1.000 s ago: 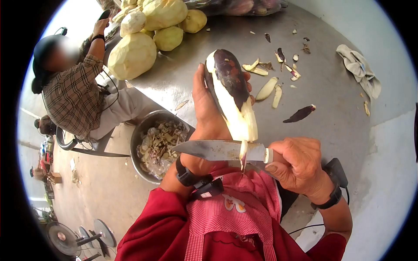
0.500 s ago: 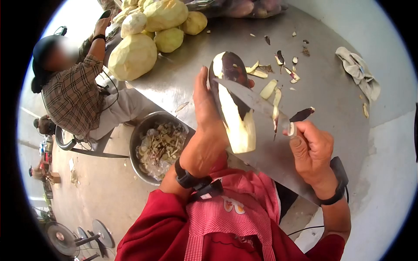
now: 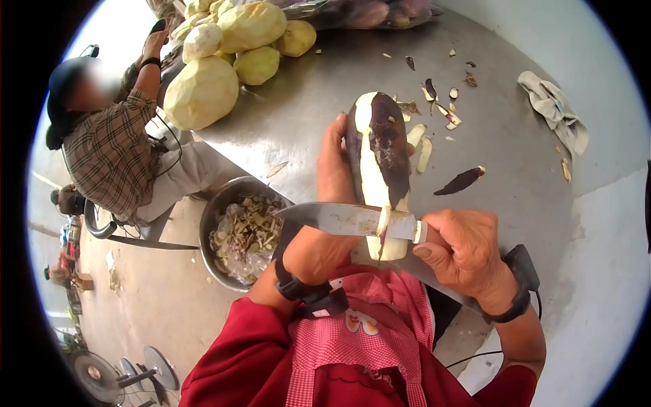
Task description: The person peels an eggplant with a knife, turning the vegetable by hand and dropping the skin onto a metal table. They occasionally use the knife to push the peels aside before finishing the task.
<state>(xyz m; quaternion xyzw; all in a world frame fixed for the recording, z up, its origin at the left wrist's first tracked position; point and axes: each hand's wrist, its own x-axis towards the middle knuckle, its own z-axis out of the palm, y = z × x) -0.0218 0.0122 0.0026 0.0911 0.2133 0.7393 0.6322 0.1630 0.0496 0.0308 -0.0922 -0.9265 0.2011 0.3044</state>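
A partly peeled eggplant (image 3: 388, 146) stands tilted up in my left hand (image 3: 333, 178), whose fingers wrap behind it. Pale flesh shows in a strip along its left side and around its lower end; the rest is dark purple skin. My right hand (image 3: 466, 254) is closed on the handle of a knife (image 3: 339, 218). The broad blade lies across the lower part of the eggplant, pointing left over my left wrist. A strip of peel (image 3: 383, 220) hangs over the blade near the handle.
Peeled pale vegetables (image 3: 202, 91) are piled at the metal table's (image 3: 298, 102) far left, beside a plastic bag (image 3: 380, 12). Eggplant peels (image 3: 461, 180) and a cloth (image 3: 556, 112) lie to the right. A bowl of scraps (image 3: 207, 251) stands below left; another person (image 3: 108, 146) sits beyond it.
The knife has swung down from the eggplant's upper part to its lower end, its blade now nearly level. My left hand and the eggplant have shifted slightly right and down.
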